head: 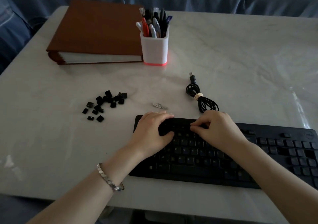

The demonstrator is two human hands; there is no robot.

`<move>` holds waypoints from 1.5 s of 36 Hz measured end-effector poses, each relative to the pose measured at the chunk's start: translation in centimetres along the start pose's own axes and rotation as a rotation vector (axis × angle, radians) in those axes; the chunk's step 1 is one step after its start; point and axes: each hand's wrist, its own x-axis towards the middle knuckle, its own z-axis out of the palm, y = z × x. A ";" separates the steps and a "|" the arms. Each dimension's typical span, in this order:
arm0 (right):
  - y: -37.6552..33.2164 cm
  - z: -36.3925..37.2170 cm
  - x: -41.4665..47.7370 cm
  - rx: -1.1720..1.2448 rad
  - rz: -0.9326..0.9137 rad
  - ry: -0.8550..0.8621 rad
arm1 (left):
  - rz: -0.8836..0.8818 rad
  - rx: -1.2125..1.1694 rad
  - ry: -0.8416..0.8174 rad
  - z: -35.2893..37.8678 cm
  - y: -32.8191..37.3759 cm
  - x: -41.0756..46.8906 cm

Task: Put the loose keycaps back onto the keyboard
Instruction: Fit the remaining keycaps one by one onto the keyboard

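A black keyboard (197,170) lies at the table's near right, with several empty slots in its upper rows. My left hand (153,130) rests arched over its upper left corner, fingers along the back edge and thumb on the keys. My right hand (216,129) has its fingers curled, with the tips together on the top rows as if pinching a keycap that is hard to make out in the dark. A pile of several loose black keycaps (105,104) lies on the table to the left of the keyboard, apart from both hands.
The keyboard's coiled black USB cable (201,98) lies just behind my right hand. A small metal clip (160,105) sits behind my left hand. Further back stand a white pen holder (154,48) and a brown binder (96,34). The white table (249,60) ends near my forearms.
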 end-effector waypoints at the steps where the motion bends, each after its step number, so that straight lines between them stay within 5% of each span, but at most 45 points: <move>1: -0.1 -0.1 0.2 0.043 0.034 -0.016 | 0.001 0.001 0.003 0.0 0.0 0.0; 8: -0.8 -1.2 2.1 0.209 0.211 -0.139 | 0.026 0.005 0.007 -0.1 0.1 -0.1; 23: -1.4 -1.1 1.2 0.160 0.185 -0.146 | 0.020 -0.014 -0.059 -0.8 0.6 -0.2; 25: -1.8 -0.9 0.7 0.365 0.260 -0.097 | -0.019 -0.106 -0.062 -1.3 0.7 -0.5; 29: -3.9 -1.4 -0.2 1.262 0.533 -0.203 | -0.078 -0.254 0.067 -2.1 0.8 -1.6; 31: -4.8 -1.4 -0.8 1.429 0.549 -0.272 | -0.074 -0.296 0.130 -2.6 0.9 -2.2; 47: -7.7 0.9 -2.7 1.489 0.473 -0.394 | 0.061 -0.402 0.159 -3.6 1.0 -3.7; 54: -7.6 1.1 -3.4 1.356 0.450 -0.259 | 0.056 -0.405 0.110 -3.6 1.4 -4.2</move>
